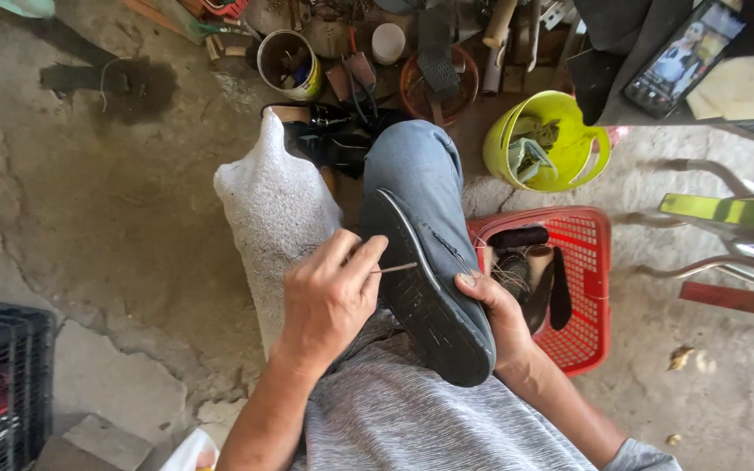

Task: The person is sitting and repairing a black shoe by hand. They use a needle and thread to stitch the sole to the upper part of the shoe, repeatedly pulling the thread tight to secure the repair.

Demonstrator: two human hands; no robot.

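From above: a shoe (429,288) lies sole-up on the person's knee, beside a red basket (586,288). The left hand (329,301) pinches an awl (394,268), tip at the sole's edge. The right hand (495,310) cups the shoe's far side, thumb on the rim. Best, I'd say, to drive the awl straight and brace firmly.

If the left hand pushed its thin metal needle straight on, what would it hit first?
Probably the black rubber sole of the blue shoe; the left hand aims the thin metal needle at its edge, almost touching.
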